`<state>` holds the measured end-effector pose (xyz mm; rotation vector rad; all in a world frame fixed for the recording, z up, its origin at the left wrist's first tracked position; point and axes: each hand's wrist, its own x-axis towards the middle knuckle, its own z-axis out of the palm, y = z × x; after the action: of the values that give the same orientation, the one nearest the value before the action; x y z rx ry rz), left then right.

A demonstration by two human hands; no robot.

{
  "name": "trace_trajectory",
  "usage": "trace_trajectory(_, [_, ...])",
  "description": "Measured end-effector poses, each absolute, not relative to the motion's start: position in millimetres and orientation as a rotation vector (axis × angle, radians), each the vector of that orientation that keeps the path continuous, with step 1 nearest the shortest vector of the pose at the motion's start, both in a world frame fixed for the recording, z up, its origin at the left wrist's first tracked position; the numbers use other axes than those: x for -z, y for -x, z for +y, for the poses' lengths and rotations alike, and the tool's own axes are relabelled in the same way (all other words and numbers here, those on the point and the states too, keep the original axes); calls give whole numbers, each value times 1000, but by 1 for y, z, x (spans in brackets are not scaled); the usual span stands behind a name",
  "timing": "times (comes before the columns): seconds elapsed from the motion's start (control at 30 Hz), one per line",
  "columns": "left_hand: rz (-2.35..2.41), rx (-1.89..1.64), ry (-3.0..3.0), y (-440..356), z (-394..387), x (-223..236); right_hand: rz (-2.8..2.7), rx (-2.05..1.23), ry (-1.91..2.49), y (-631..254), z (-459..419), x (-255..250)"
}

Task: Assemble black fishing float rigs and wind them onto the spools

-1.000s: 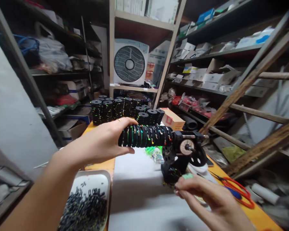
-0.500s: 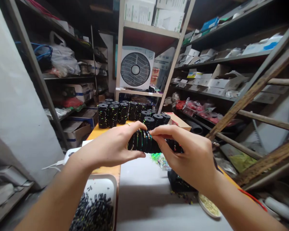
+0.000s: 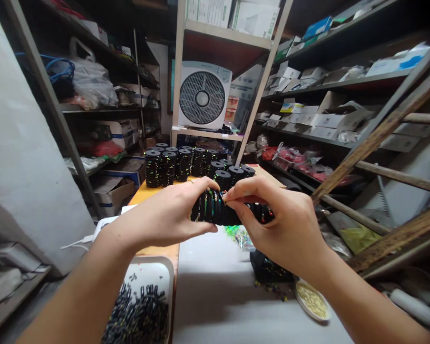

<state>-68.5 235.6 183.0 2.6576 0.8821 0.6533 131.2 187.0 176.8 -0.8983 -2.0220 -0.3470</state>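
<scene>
A black ribbed spool (image 3: pixel 212 209), with small gold and coloured bits in its grooves, lies sideways above the table. My left hand (image 3: pixel 168 212) is closed around its left end, thumb below and fingers over the top. My right hand (image 3: pixel 284 222) is at the right part of the spool, its thumb and forefinger pinched together at a groove. What sits in that pinch is too small to make out. Part of the spool's right side is hidden behind the right fingers. Below it lie bright green pieces and a clear bag of coloured bits (image 3: pixel 242 239).
Several similar black spools (image 3: pixel 167 168) stand upright at the table's far end. A white tray (image 3: pixel 148 271) of small black parts is at lower left. A black container (image 3: pixel 263 267) and a dish (image 3: pixel 328 315) of pale pieces lie right. A wooden ladder (image 3: pixel 376 169) leans beyond.
The right thumb and forefinger have shifted slightly at the groove, still pinched. My left hand keeps its hold on the spool. The camera view has tilted a little.
</scene>
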Motion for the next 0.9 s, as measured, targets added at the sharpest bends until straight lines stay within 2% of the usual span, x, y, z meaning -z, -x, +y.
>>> trace_trajectory(0.2, [877,-675,-2674,70,235,-182,-2064,398,906,-132,187,-179])
trace_trajectory(0.57, [883,-685,-2692,68,235,-183,-2194,753,820,-131,182,-167])
trace_trajectory(0.77, [841,-707,-2697,69,236,-181,-2305,998,594,-131,177,-164])
trace_trajectory(0.9, [856,-706,-2687,68,235,-182,-2439,954,657,-144,162,-164])
